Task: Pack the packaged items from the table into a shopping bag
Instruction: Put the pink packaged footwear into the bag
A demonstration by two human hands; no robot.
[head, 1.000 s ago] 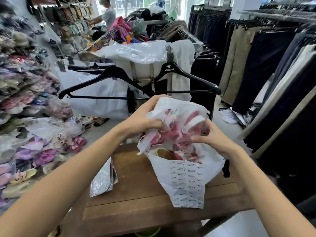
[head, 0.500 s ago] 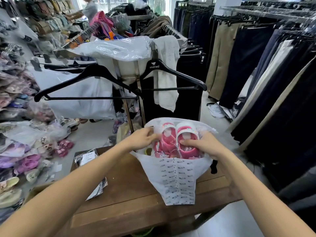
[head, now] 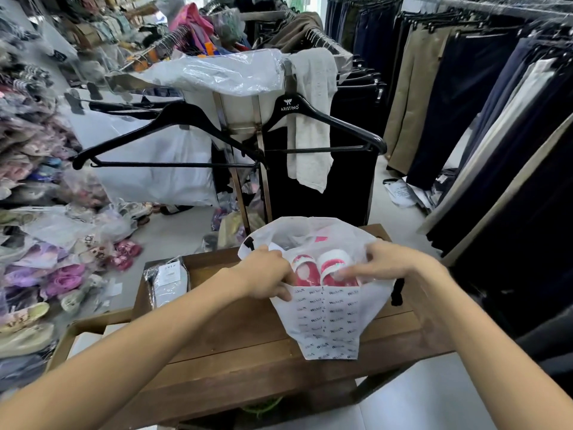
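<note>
Both hands are closed on thin plastic: the left hand [head: 269, 274] pinches the near-left lip of the shopping bag [head: 328, 321], while the right hand [head: 387, 263] presses its fingers onto the clear-wrapped pink shoes [head: 322, 270] and the bag's right edge, seating them inside.

To do this step well, I would keep the left pinch high so the mouth stays wide, and push the pair down flat, soles toward the bag's bottom, so that nothing catches the lip. Letting go too early would probably let the limp film fold shut.

Largest first: the wooden table [head: 235, 346] is dark, planked and hard, with a raised back edge. On it, at about 2 o'clock from its middle, stands the bag, a matte white film printed with small rows of lettering, slack and creased, tapering toward the near edge; its far wall rises translucent behind the shoes. The shoes are small, rounded and rubbery-looking, pink with white straps, glossy under their wrapper. At 10 o'clock on the table lies one more packaged item [head: 169, 282], a flat dark-and-white pack in shiny, crinkled clear plastic, well apart from the bag and not yet packed. It should slide in edgewise beside the shoes, being thin and flexible.
</note>
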